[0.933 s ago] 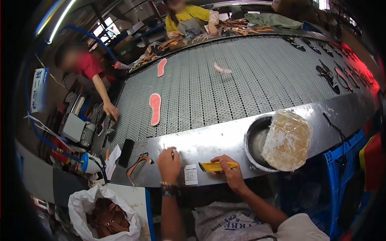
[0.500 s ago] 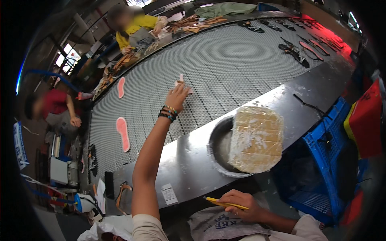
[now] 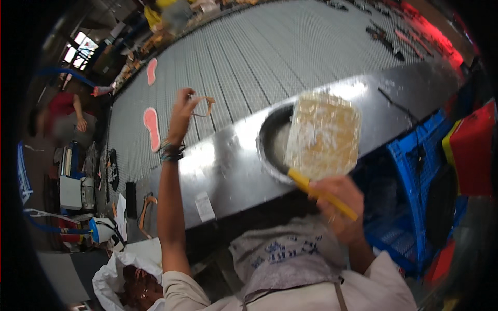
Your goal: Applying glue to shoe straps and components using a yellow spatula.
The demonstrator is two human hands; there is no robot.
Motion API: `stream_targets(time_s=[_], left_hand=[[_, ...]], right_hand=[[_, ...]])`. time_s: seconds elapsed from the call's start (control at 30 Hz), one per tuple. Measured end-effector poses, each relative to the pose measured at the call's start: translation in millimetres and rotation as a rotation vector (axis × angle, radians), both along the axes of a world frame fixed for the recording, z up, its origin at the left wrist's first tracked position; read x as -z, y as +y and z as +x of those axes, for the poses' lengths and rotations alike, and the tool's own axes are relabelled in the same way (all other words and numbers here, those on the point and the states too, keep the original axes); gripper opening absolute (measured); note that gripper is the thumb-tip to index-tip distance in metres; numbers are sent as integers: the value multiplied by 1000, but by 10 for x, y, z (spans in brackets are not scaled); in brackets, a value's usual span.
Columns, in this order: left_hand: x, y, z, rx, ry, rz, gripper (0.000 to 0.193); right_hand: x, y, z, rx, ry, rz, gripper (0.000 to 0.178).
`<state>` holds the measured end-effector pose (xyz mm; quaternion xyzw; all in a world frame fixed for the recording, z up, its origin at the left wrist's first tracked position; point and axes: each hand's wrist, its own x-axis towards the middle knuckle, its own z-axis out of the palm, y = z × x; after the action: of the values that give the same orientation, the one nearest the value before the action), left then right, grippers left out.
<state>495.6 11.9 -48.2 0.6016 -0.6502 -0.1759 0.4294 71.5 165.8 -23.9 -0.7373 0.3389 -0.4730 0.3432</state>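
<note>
My left hand (image 3: 181,111) is raised over the near edge of the grey conveyor belt (image 3: 270,57) and pinches a small curved tan strap piece (image 3: 201,103). My right hand (image 3: 340,202) is low, in front of my apron, and grips a yellow-handled brush (image 3: 321,194) whose tip points toward a round metal bowl (image 3: 270,142). A rectangular yellowish glue-crusted pad (image 3: 324,135) lies across the bowl's right side, hiding most of it. Two pink insoles (image 3: 151,127) (image 3: 151,71) lie on the belt to the left of my left hand.
The steel table edge (image 3: 223,171) runs between me and the belt. A blue crate (image 3: 415,171) sits at my right. A white bag of scraps (image 3: 124,280) is at lower left. Other people work at the belt's left side (image 3: 65,111) and far end (image 3: 166,10). Shoe parts lie at far right (image 3: 384,39).
My left hand reached out from the table edge onto the belt, picked up the strap piece and is drawing it back. My right hand moved the brush from the table toward the bowl.
</note>
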Motion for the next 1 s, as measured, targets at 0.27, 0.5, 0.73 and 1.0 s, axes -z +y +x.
stream_targets(time_s=[0.27, 0.5, 0.73, 1.0], left_hand=[[-447, 2189, -1100, 253, 910, 224, 23], [-63, 2102, -1482, 260, 1116, 773, 26], [78, 2047, -1443, 189, 1219, 668, 28], [158, 2119, -1447, 165, 1293, 690, 26]], right_hand=[[123, -382, 360, 94, 75, 1, 18], [160, -349, 636, 149, 115, -146, 16], [247, -311, 361, 465, -220, -159, 12], [769, -313, -69, 774, -93, -346, 13]])
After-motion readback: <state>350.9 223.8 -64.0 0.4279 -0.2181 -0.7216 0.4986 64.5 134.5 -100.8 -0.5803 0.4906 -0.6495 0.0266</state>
